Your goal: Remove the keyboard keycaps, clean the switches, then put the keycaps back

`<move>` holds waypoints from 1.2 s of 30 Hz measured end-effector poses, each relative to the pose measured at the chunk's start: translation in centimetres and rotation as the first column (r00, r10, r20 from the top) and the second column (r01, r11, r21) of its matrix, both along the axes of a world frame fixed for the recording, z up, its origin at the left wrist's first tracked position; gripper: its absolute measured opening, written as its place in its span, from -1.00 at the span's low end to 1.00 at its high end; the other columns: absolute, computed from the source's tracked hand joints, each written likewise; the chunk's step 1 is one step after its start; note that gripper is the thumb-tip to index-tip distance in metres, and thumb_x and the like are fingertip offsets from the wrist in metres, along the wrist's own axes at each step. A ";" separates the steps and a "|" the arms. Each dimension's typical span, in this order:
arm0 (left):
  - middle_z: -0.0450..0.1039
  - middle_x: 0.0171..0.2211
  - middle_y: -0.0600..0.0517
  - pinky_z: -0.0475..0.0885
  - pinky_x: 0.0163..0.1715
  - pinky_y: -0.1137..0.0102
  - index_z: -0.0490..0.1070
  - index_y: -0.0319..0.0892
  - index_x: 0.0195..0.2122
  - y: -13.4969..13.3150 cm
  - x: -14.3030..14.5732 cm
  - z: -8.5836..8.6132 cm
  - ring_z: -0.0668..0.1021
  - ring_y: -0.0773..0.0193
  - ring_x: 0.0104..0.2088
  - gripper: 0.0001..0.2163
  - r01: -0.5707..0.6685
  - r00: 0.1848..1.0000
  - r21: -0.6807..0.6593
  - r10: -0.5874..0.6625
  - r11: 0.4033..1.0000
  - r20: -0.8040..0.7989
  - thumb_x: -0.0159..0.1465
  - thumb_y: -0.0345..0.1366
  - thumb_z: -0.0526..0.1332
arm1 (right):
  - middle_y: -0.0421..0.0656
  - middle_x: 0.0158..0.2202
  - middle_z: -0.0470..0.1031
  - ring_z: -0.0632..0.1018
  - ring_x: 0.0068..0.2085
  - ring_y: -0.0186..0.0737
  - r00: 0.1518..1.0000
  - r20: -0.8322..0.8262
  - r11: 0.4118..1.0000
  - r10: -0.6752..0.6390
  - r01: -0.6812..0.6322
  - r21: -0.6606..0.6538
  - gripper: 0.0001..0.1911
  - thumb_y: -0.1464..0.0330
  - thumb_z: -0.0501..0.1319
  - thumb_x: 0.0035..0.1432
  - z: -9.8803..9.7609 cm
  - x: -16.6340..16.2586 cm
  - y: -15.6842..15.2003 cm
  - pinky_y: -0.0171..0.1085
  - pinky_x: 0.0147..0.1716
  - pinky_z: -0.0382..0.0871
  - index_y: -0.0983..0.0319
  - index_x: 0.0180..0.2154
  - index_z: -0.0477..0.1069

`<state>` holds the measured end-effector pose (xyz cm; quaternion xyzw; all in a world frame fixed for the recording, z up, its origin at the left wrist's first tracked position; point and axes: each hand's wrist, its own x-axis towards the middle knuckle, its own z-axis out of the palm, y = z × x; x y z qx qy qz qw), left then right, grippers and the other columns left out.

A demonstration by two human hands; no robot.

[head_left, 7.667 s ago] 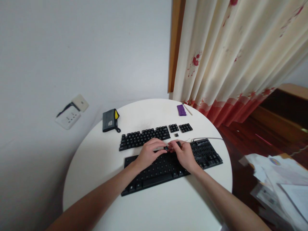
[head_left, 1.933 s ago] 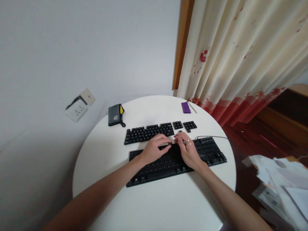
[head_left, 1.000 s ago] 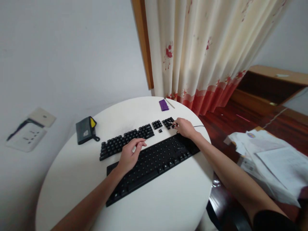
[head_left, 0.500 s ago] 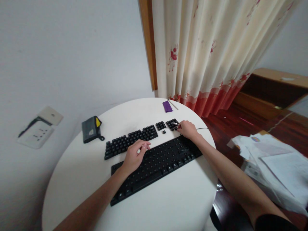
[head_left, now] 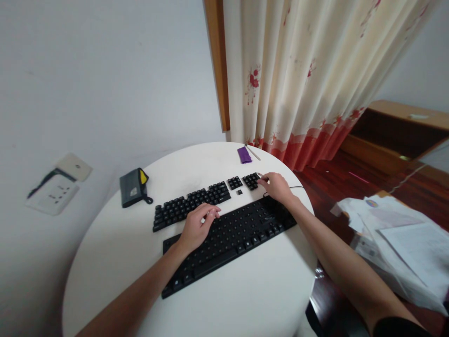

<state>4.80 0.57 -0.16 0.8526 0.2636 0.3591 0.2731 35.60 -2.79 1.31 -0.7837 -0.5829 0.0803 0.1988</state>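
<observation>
A black keyboard base (head_left: 228, 238) lies across the round white table (head_left: 245, 299). Behind it, removed black keycaps (head_left: 191, 204) are laid out in keyboard order, with two small blocks (head_left: 251, 180) at their right and one loose keycap (head_left: 239, 192). My left hand (head_left: 198, 228) rests on the base's upper edge, fingers loosely curled, apparently holding nothing. Beside the right keycap block, my right hand (head_left: 278, 186) pinches a thin metal tool whose shape I cannot make out.
A grey pouch with a yellow tab (head_left: 132, 187) lies at the table's back left. A purple object (head_left: 244, 154) and a thin stick (head_left: 253, 152) lie near the curtain (head_left: 315, 79). Loose papers (head_left: 396, 238) are piled at the right above the dark floor.
My right hand left the keyboard's middle and went to the right keycap block with the thin tool. In the last half second it shifted slightly farther back. The left hand stayed put.
</observation>
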 end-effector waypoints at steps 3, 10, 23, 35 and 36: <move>0.52 -0.38 0.00 0.43 -0.24 0.36 0.50 -0.17 -0.26 0.0 0.0 -0.1 0.54 0.24 -0.32 -0.77 -0.003 1.000 0.004 0.003 1.000 -0.006 0.42 -0.26 0.07 | -0.04 -0.25 0.57 0.54 -0.21 -0.15 0.976 -0.209 0.963 0.051 0.007 0.268 -0.48 0.16 -0.15 0.43 1.2 1.0 -2.3 -0.29 -0.19 0.31 0.27 -0.22 0.51; 0.53 -0.35 -0.01 0.43 -0.22 0.36 0.51 -0.17 -0.28 0.0 0.0 -0.1 0.55 0.24 -0.29 -0.75 -0.005 1.000 -0.002 0.004 1.000 -0.018 0.42 -0.25 0.06 | -0.23 -0.57 0.28 0.34 -0.51 -0.26 0.907 -0.421 0.914 0.003 0.169 0.370 -0.45 0.03 -0.14 0.38 0.4 3.5 -9.6 -0.29 -0.47 0.17 0.21 -0.41 0.38; 0.54 -0.37 0.00 0.44 -0.27 0.38 0.51 -0.17 -0.27 0.2 0.1 -0.2 0.56 0.24 -0.32 -0.74 -0.024 0.999 0.006 0.024 1.000 -0.031 0.41 -0.22 0.07 | -0.28 -0.58 0.18 0.24 -0.54 -0.31 0.889 -0.457 0.948 0.020 0.127 0.290 -0.59 0.08 0.02 0.32 -2.7 3.5 -11.7 -0.31 -0.52 0.09 0.18 -0.49 0.23; 0.54 -0.35 0.02 0.42 -0.23 0.39 0.51 -0.16 -0.27 0.3 -0.1 -0.4 0.55 0.25 -0.30 -0.77 -0.001 0.999 0.011 0.002 1.000 -0.041 0.41 -0.26 0.08 | -0.18 -0.56 0.40 0.40 -0.51 -0.21 0.999 -0.032 0.994 -0.018 0.021 0.108 -0.64 0.14 -0.03 0.35 -1.9 2.3 -12.0 -0.28 -0.46 0.11 0.17 -0.42 0.30; 0.54 -0.35 0.02 0.42 -0.23 0.39 0.51 -0.16 -0.27 0.3 -0.1 -0.3 0.56 0.25 -0.30 -0.76 -0.001 0.999 0.014 0.002 1.000 -0.044 0.41 -0.26 0.07 | -0.16 -0.54 0.43 0.42 -0.50 -0.19 0.999 0.031 0.996 -0.016 0.013 0.091 -0.65 0.14 -0.01 0.34 -1.8 2.3 -12.1 -0.28 -0.46 0.10 0.16 -0.41 0.32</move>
